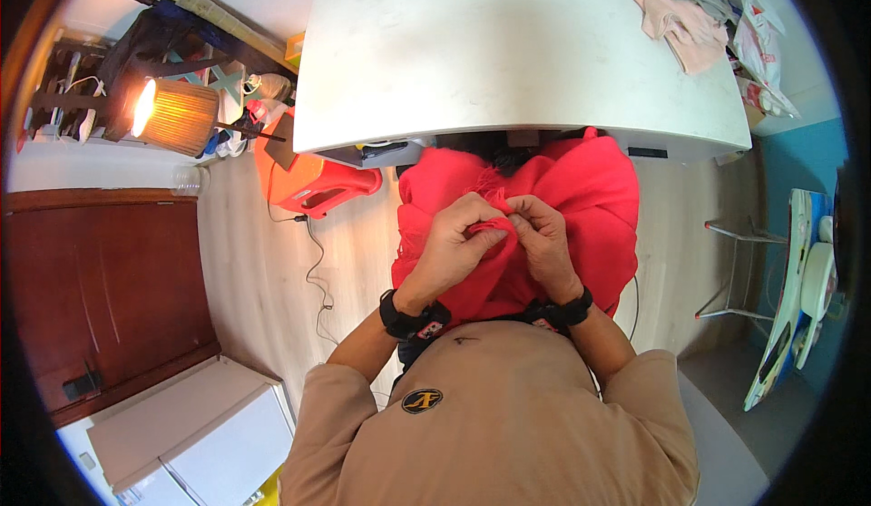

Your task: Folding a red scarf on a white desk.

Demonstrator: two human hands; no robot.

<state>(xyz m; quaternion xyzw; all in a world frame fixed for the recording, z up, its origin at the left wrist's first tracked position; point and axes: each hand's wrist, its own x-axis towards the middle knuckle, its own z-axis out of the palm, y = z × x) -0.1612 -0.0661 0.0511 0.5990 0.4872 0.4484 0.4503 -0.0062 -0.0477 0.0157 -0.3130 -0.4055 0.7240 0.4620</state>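
Head view. The red cloth (581,188) occupies the centre of the frame, draped from just below the near edge of the white table (508,52) down over the person's lap to the waist. A fringe of loose threads shows along its upper left border.

The left hand (454,247) sits at centre, left of the midline, fingers curled tight and pinching a raised fold of the red cloth between thumb and forefinger. The right hand (544,234) sits directly beside it, touching it at the fold, fingers bent narrow and closed on the same ridge of fabric. Both wrists carry black bands. No finger is spread wide.

Surroundings: a heap of pink and grey garments (676,7) lies at the upper right of the table top, well apart from the hands. A lit lamp (177,116) stands at the upper left. A red plastic stool (313,179) rests on the pale floor left of the cloth, with a cable (318,270) trailing below it. A dark wooden cabinet (100,288) fills the left of the frame. An ironing board (798,297) stands at the right edge.

Hazards, as judgement: both grips bear on one small fold, so an uneven pull may let it slip from one hand. The fringe may snag on a finger. The hanging bulk may slide toward the floor, since only the lap supports it.
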